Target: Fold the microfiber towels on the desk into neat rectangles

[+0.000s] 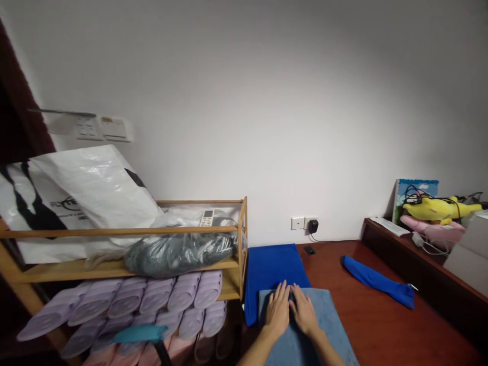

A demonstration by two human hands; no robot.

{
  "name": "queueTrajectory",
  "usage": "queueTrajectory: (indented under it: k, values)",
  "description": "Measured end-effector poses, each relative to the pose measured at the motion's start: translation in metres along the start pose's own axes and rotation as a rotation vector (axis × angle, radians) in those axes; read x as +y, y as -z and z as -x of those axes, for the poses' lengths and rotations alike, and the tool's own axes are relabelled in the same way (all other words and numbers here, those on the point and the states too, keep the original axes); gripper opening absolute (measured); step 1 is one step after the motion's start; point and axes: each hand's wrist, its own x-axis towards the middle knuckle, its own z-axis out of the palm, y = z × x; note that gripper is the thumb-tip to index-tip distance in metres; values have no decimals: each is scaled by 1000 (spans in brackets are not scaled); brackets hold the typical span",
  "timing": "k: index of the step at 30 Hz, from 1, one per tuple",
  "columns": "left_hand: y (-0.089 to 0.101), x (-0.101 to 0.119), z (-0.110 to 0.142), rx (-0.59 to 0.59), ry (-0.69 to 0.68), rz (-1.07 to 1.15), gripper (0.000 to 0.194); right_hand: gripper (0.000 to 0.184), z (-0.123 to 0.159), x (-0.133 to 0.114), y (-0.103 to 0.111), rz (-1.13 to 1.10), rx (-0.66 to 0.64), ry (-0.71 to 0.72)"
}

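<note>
A grey-blue cloth (328, 315), which looks like a towel, lies flat at the front edge of the wooden tabletop. My left hand (279, 311) rests palm down on it with the fingers stretched forward. Close beside it, my right hand (303, 309) lies flat on the same cloth, fingers also extended. Neither hand grips anything. Behind the cloth and partly under it is a bright blue folded cloth (276, 262), near the wall. The cloth's near end runs out of the picture below my forearms.
To the left stands a wooden rack (224, 287) with several lilac slippers (183, 292), a white bag (99, 188) and a remote control (207, 217). A long blue bundle (377, 279) lies on the red-brown tabletop (335, 274). A yellow plush toy (438, 208) sits on the raised ledge at right.
</note>
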Motion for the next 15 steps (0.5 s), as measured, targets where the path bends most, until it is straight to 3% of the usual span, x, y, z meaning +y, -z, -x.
queueTrajectory:
  k: [3,7,10,15]
  values:
    - [-12,-10,7,-49,-51,-90,53,58,6,5,-7,57,-50,34]
    - [-13,-34,17,23,-75,-273,57,67,18,55,10,234,1,-143]
    - [-11,-39,19,63,-60,-309,58,71,24,87,21,294,8,-253]
    - [6,-28,12,-100,-47,-288,59,68,22,93,28,340,-39,-287]
